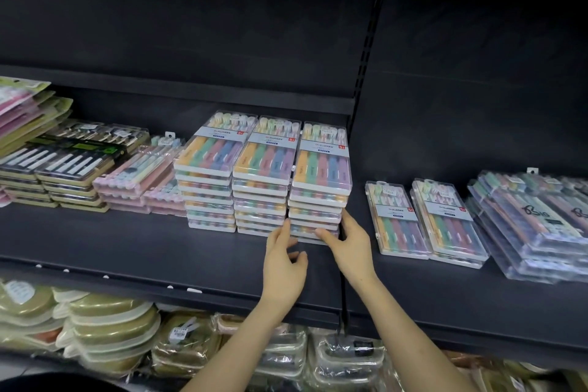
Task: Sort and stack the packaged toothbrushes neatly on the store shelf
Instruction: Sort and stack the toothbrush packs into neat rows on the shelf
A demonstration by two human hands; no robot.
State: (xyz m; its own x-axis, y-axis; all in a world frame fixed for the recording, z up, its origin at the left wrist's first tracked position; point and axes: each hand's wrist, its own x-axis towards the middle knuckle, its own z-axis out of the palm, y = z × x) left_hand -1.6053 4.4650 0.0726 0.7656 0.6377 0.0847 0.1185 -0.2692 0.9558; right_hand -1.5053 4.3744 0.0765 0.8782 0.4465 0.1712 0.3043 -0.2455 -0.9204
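Nearing the end, by the look of it: showing three tall stacks [264, 169] of toothbrush boxes side by side on the shelf [127, 242], with two short piles [423, 223] to the right seemingly left to sort. Touching the lower front of the right-hand stack [321, 169] with the left hand [283, 264], index finger [287, 227] out, other fingers loosely curled, holding nothing. Clasping its lower right corner with the right hand [353, 245], thumb [323, 235] in front, fingers up the side.

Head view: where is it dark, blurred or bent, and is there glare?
Head view: the back panel is nearly black; the three tall stacks are lit and sharp; the goods below are blurred; the shelf edge bows from the wide lens; the clear packs at right show faint glare.
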